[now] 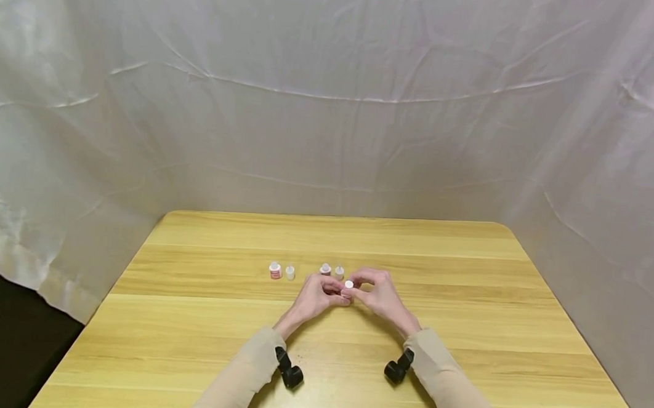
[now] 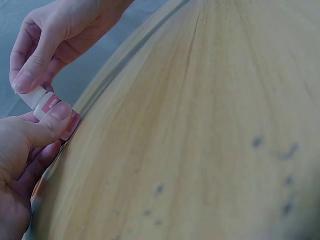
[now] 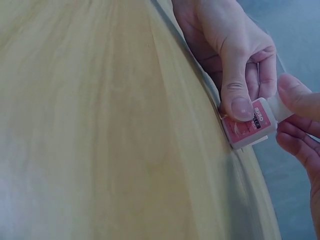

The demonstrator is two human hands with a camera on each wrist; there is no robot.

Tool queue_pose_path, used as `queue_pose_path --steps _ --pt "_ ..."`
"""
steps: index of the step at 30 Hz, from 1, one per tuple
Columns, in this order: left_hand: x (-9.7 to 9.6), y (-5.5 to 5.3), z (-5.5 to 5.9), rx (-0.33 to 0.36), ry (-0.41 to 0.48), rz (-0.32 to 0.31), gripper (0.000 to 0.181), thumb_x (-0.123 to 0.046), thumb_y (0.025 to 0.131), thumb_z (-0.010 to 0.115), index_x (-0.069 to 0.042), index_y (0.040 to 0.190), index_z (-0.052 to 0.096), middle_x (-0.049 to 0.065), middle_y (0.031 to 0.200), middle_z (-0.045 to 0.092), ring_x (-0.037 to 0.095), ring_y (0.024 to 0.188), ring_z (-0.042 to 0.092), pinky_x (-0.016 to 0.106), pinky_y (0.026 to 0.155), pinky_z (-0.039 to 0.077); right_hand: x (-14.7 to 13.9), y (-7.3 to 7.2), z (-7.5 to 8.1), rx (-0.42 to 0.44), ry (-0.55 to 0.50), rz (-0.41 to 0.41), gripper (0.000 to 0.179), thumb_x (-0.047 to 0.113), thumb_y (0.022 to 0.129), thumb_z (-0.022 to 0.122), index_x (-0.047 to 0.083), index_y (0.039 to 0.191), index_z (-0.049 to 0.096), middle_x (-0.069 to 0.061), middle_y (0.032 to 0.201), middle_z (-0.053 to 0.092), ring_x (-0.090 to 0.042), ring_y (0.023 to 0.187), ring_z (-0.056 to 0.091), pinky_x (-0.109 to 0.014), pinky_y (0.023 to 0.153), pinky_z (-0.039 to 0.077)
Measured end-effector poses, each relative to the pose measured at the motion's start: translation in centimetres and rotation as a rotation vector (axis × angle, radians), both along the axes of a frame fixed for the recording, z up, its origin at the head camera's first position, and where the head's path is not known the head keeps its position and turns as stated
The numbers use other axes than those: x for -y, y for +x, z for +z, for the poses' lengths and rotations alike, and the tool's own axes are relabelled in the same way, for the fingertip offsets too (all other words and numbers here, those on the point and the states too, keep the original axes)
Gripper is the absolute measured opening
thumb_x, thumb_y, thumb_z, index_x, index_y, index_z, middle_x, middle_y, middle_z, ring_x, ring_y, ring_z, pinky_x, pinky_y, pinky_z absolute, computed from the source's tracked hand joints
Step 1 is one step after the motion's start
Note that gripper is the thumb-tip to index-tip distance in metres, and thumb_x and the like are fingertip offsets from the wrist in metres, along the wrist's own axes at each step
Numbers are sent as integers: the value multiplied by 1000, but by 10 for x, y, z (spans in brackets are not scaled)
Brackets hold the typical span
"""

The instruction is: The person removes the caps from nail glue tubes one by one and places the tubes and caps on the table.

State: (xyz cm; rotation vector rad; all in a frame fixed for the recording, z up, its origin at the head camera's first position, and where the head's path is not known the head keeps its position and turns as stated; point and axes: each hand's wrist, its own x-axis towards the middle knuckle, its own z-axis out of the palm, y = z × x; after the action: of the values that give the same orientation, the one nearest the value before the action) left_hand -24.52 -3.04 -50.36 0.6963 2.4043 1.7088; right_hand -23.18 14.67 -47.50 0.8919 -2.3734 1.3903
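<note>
Between the hands is a small white bottle (image 3: 245,127) with a pink label, partly covered by fingers. My left hand (image 1: 313,296) grips the bottle's body, its thumb pressed on the label in both wrist views. At the bottle's top, my right hand (image 1: 380,293) pinches the white cap (image 2: 31,97) between thumb and fingers. The cap sits against the neck; whether it is tight or loose I cannot tell. Just behind the left hand stands a second small bottle (image 1: 325,270) with a white cap (image 1: 339,272) beside it on the table.
Farther left on the wooden table (image 1: 197,345) stands another pink-labelled bottle (image 1: 275,271), with a separate white cap (image 1: 290,272) to its right. A pale grey curtain (image 1: 341,137) hangs behind the table's far edge and along both sides.
</note>
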Motion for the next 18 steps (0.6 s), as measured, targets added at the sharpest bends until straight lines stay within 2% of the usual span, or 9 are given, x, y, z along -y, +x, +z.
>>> queue_pose_path --steps 4,9,14,18 --pt "2 7 15 -1 2 -27 24 -4 69 74 0 92 67 16 86 70 26 80 68 28 71 54 -3 -9 -15 -28 29 5 12 8 72 72 9 84 68 1 80 66 -7 72 59 -26 70 51" --pt "3 10 17 -17 0 -31 25 -4 69 74 2 92 67 18 86 69 27 79 67 27 70 54 -5 -10 -18 -28 21 53 13 8 74 70 8 87 68 -1 85 67 -10 77 60 -28 72 51" --pt "3 10 17 -16 10 -26 25 -4 69 74 2 91 67 18 86 69 28 79 67 29 70 55 -5 -7 -15 45 -4 44 16 9 74 71 7 89 67 -3 87 68 -11 77 61 -33 76 52" --pt "4 9 17 -16 9 -19 24 -4 68 74 0 91 67 17 86 69 27 79 68 31 70 55 -1 0 -3 85 -55 40 18 6 71 73 2 87 66 -9 83 67 -18 73 62 -42 72 53"
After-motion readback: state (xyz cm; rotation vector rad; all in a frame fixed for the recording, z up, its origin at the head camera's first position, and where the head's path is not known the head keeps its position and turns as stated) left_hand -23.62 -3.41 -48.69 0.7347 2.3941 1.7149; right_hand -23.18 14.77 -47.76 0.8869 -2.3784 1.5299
